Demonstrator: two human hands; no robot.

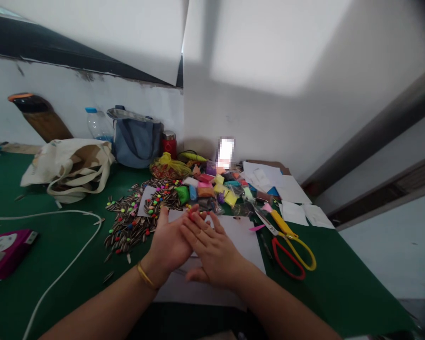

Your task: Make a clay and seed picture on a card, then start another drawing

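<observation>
My left hand (168, 243) and my right hand (214, 252) lie palm against palm over a white sheet of paper (242, 236), fingers stretched out. A small red bit of clay (191, 215) shows between the fingertips, pressed between both hands. A gold bangle sits on my left wrist. Just beyond the hands lies a heap of small coloured clay packets (212, 189). To the left of them are striped sunflower seeds (127, 229) mixed with coloured beads.
Scissors with yellow and red handles (292, 248) lie right of the paper on the green table cover (340, 283). White paper scraps (292, 191) lie at the back right. A cream tote bag (71, 165), blue bag (134, 139), water bottle (95, 123), red flask (169, 144), white cable (74, 255) and magenta box (7, 250) are on the left.
</observation>
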